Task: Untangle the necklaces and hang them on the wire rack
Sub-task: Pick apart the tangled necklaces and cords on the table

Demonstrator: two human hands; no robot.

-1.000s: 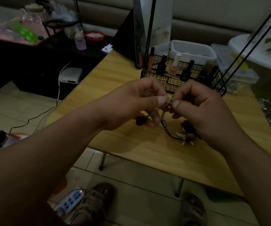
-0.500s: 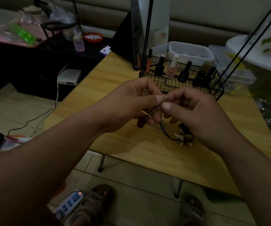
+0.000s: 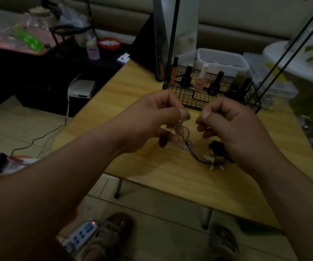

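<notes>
Necklaces are tangled in a knot over the wooden table, in front of the wire rack. Far to the left of the wire rack is a white box. In front of the rack's left end, the left hand pinches a silver chain between its thumb and first finger. The chain runs down to the knot, where it meets a black cord. The cord leads to a pendant with white teeth. The pendant lies on the table in front of the middle of the wire rack.

The right hand is in front of the rack's right half, a little apart from the left hand. Its fingers are curled and its thumb presses on its first finger. I cannot tell if it holds anything. Nail polish bottles stand up inside the wire rack.
</notes>
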